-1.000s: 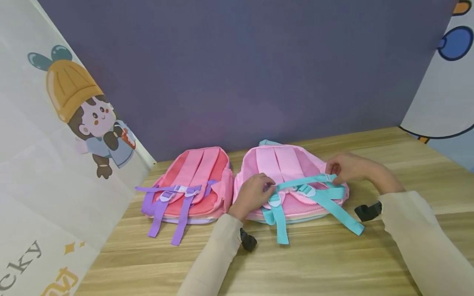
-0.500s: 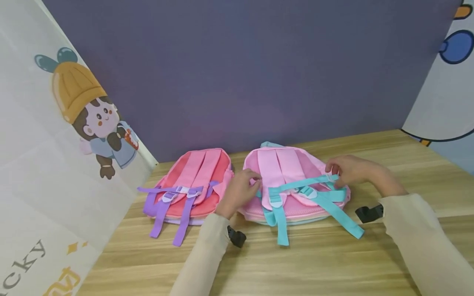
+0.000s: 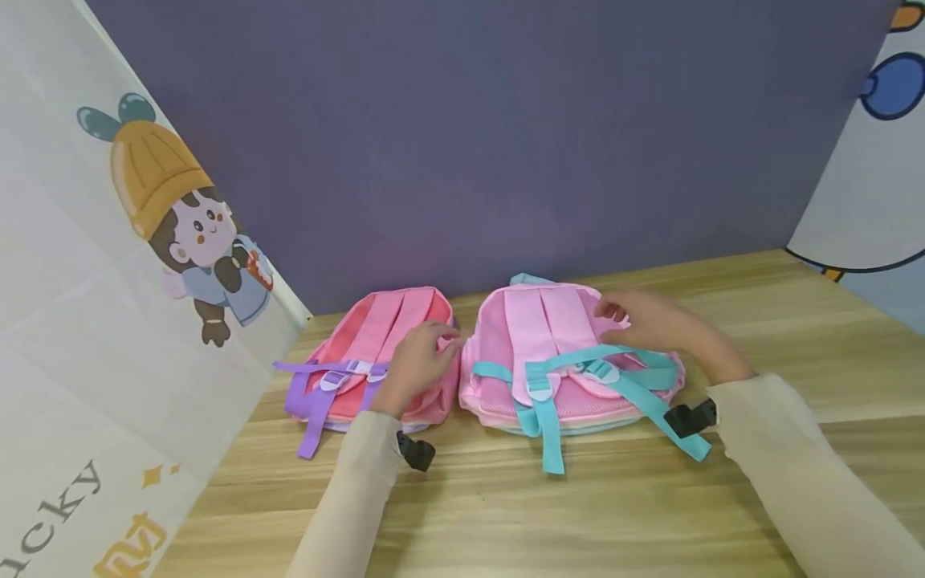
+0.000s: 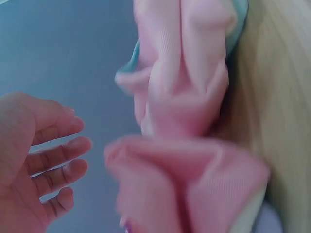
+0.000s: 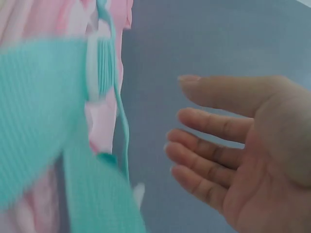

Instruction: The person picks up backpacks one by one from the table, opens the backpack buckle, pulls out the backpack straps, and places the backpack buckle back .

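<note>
Fingers [image 5: 216,124] loosely parted, our left hand [image 3: 417,365] and right hand [image 3: 648,323] grip nothing; rounded pale-pink fabric backpack [image 3: 571,327] lies face-down, likely for rear access.

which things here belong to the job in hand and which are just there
Likely part of the job:
- pale pink backpack with teal straps, right hand near it
- coral-pink backpack with purple straps, left hand near it

Seemingly just surroundings:
- wooden table under both
- dark backboard
- cartoon figure on the side wall

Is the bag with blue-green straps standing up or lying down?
Lying down: the bag rests on the wooden table, straps uppermost.
</note>
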A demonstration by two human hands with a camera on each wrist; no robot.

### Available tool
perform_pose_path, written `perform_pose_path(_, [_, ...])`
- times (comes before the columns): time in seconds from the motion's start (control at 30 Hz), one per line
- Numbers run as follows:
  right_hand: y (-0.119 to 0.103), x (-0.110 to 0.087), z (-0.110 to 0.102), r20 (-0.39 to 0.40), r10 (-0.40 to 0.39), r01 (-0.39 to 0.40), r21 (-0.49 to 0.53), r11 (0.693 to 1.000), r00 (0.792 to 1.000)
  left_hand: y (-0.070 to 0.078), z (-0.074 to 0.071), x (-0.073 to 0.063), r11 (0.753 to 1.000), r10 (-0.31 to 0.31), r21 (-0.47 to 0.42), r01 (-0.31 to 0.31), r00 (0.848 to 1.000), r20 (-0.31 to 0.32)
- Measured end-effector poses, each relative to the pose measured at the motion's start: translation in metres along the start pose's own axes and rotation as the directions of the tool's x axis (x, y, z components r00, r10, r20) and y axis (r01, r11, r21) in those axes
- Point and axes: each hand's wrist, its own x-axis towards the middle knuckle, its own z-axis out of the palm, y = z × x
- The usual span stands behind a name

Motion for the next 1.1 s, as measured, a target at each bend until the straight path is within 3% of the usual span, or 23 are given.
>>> perform_pose_path(0.37, [-0.025, 0.031, 0.021, -0.042, -0.089, 0.092, 0.075, 0.993, 0.995, -0.04, -0.026, -0.015, 0.994, -0.09, 0.065, 0.089, 0.996, 0.008])
perform_pose_path(0.53, [-0.046, 0.045, 0.038, -0.057, -0.107, 0.115, 0.151, 0.982, 0.993, -0.058, -0.034, -0.025, 0.99, -0.129, 0.048, 0.13, 0.991, -0.026])
perform_pose_path(0.67, [-0.066, 0.057, 0.054, -0.026, -0.113, 0.115, 0.21, 0.971, 0.993, -0.074, -0.042, -0.033, 0.986, -0.165, 0.021, 0.167, 0.984, -0.064])
perform_pose_path(0.83, [-0.091, 0.073, 0.07, -0.011, -0.115, 0.113, 0.304, 0.946, 0.993, -0.098, -0.054, -0.041, 0.973, -0.221, 0.045, 0.227, 0.97, -0.105])
perform_pose_path(1.1, [-0.121, 0.094, 0.093, 0.029, -0.106, 0.093, 0.284, 0.954, 0.994, -0.128, -0.071, -0.062, 0.93, -0.351, 0.073, 0.361, 0.929, -0.121])
